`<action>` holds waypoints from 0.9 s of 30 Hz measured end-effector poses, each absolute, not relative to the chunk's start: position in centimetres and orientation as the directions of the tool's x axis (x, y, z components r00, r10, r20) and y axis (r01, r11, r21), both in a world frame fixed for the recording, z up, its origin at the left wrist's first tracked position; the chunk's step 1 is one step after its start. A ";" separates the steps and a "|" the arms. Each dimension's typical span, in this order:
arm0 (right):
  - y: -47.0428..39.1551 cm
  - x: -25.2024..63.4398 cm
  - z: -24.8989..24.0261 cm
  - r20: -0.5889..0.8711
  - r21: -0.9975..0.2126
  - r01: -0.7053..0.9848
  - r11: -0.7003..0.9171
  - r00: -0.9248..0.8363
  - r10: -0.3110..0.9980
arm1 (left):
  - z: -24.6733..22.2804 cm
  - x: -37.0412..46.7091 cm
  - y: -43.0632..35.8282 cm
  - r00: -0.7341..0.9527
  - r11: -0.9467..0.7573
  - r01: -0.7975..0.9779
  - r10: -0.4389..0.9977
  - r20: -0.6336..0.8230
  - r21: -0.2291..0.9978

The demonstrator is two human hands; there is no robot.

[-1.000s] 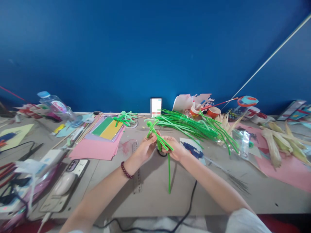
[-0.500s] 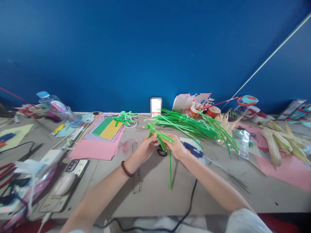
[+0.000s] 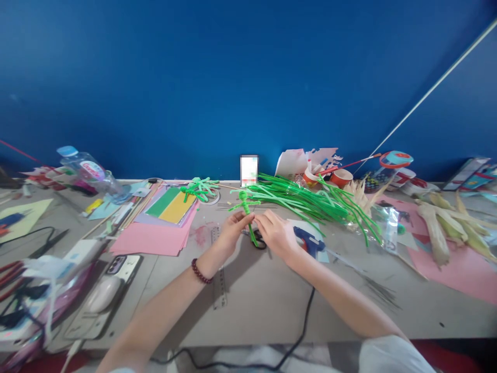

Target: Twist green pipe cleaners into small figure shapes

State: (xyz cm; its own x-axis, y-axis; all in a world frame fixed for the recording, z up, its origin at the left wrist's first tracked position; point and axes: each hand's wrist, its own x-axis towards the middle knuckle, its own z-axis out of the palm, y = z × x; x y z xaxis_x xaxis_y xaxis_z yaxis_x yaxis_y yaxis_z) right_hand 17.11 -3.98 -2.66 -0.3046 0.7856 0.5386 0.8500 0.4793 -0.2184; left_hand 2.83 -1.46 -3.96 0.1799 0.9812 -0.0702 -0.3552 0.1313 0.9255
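Between my hands stands a small green pipe cleaner figure (image 3: 246, 206), with a rounded top, short side arms and a stem hanging below. My left hand (image 3: 233, 230) is closed on its stem, thumb and fingertips pinched together. The fingers of my right hand (image 3: 275, 232) are pressed together against the same stem from the other side, and hide part of it. Under the hands, black-handled scissors (image 3: 261, 242) lie on the table, partly covered. Beside my right hand is a blue glue gun (image 3: 308, 241). A clear ruler (image 3: 219, 290) lies beneath my left wrist.
Many green pipe cleaners (image 3: 306, 199) are heaped behind my right hand. At the left lie pink paper sheets (image 3: 149, 239), a phone (image 3: 124, 267) and a bottle (image 3: 91, 168). Another green pipe cleaner piece (image 3: 200, 189) rests near a tape roll. Corn husks (image 3: 438, 228) lie far right.
The figure has turned more upright between my hands. My right hand has shifted slightly left, its fingers now closed near the stem. The long strand hanging below it no longer shows.
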 end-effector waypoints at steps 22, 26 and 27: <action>-2.5 17.3 -2.5 -0.412 -0.811 -0.169 -0.559 -0.514 0.753 | -4.6 3.0 -1.6 0.325 0.231 -0.600 0.945 -0.030 0.766; -2.6 17.3 -2.3 -0.245 -0.963 -0.030 -0.267 -0.310 0.918 | -4.5 2.9 -1.3 0.281 0.184 -0.545 0.959 -0.028 0.818; -2.6 17.4 -2.3 -0.145 -0.989 0.053 -0.136 -0.230 0.962 | -4.5 2.9 -1.2 0.258 0.169 -0.523 0.966 -0.034 0.836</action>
